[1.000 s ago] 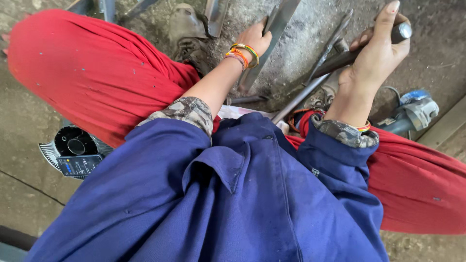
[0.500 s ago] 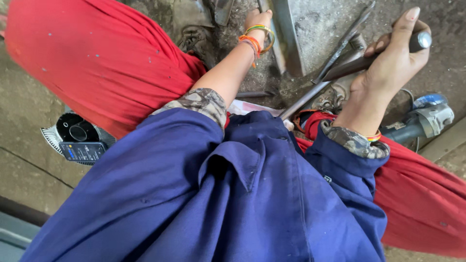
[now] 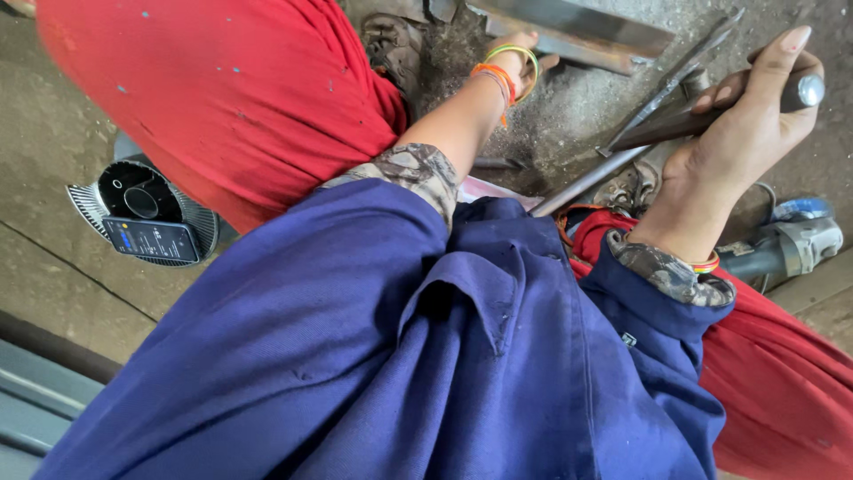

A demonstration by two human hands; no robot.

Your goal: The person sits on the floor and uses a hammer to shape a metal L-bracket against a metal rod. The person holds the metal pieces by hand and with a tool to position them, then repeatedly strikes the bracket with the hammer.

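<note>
Head view: right hand (image 3: 742, 133) fingers curl round a metal handle (image 3: 711, 111).

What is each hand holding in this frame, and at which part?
The right hand grips a dark metal rod near its upper, capped end. The left hand rests on a flat steel bar; its grip is hidden.

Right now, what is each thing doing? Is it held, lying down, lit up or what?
Right hand: closed around the dark tool handle, index finger stretched out.
Left hand: mostly hidden behind the wrist, resting on the metal bar; its grip cannot be told.
Metal bar: lying flat on the gritty floor.
Phone: screen lit, lying on the small fan.
Angle grinder: lying on the floor, untouched.
</note>
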